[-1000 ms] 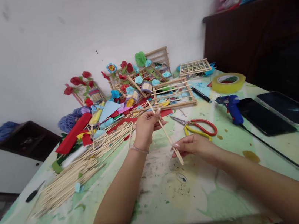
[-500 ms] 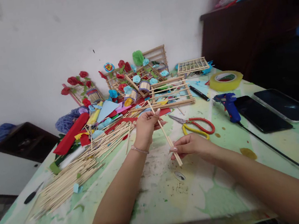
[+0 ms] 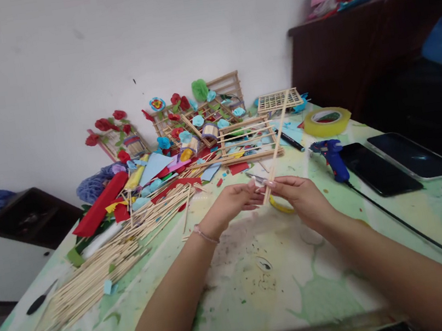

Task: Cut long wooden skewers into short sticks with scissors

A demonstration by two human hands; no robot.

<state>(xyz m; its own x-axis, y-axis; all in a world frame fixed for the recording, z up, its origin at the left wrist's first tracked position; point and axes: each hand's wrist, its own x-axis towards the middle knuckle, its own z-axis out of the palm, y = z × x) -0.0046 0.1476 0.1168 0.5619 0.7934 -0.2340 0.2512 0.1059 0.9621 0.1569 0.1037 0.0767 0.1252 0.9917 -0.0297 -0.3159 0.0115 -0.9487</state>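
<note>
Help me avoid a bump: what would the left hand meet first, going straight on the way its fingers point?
Probably the sticks held in the right hand, with that hand next in line. Depth is unclear, so the left hand may already be touching them.

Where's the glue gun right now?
Head view, right side: the blue glue gun lies on the table beyond the right hand, in front of the yellow tape roll, just left of the nearer phone.

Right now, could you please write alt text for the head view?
A person's right hand holds thin wooden sticks, the left hand at their lower end, over a cluttered table. Loose sticks lie left; a blue glue gun and two phones lie right.
</note>
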